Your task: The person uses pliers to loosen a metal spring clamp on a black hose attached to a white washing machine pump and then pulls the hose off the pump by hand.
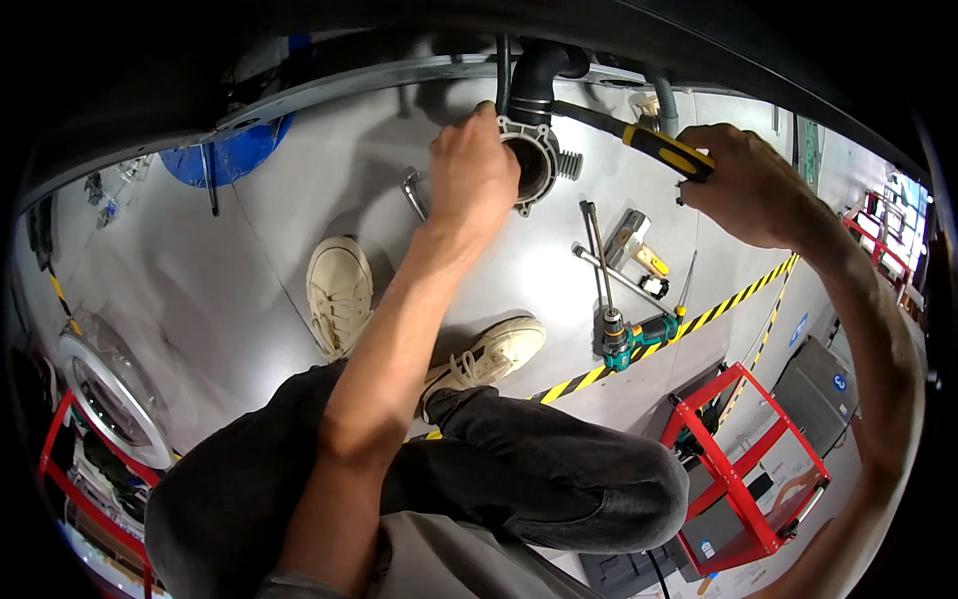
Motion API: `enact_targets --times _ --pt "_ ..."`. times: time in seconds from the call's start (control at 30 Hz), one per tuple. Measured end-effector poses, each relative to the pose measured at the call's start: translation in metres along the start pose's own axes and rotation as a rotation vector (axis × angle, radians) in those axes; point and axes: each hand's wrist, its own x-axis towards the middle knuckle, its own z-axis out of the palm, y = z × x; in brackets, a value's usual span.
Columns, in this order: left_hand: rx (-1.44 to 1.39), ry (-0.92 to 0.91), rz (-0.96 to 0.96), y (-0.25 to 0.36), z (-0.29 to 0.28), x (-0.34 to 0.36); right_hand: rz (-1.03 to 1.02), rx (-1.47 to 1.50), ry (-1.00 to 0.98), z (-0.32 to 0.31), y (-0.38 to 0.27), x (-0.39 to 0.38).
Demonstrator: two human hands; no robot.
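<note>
My left hand [471, 165] is closed at the left edge of a round, open-mouthed pump housing [547, 172] with a pale lugged rim; its fingertips are hidden. A bent black rubber hose [539, 75] comes down to the housing from above, with a metal clamp [532, 103] around its lower end. In my right hand [740, 185] is the yellow-and-black handle of a tool that looks like pliers [667, 150], seen edge-on. The dark tip of the pliers reaches left to the hose, beside the clamp. A ribbed grey stub [570, 165] sticks out of the housing's right side.
A dark machine edge overhangs the top. On the grey floor lie a hammer [627, 237], long rods [597, 250], a green cordless drill [629, 339] and a chrome bent bar [413, 193]. My shoes [339, 290] stand nearby. A red-framed cart [733, 469] is lower right, a round door [110, 394] far left.
</note>
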Motion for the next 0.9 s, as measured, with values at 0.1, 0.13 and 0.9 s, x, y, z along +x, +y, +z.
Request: enact_targets --times 0.1,0.13,0.9 --pt "-0.059 -0.019 -0.01 -0.008 -0.003 -0.001 0.019 0.067 -0.099 0.007 0.011 0.008" --pt "-0.102 -0.089 -0.044 -0.012 -0.005 0.0 0.0 0.081 -0.127 0.01 0.015 0.012" --pt "-0.135 -0.143 -0.141 -0.015 -0.005 0.002 0.037 0.285 -0.24 0.037 0.02 0.021"
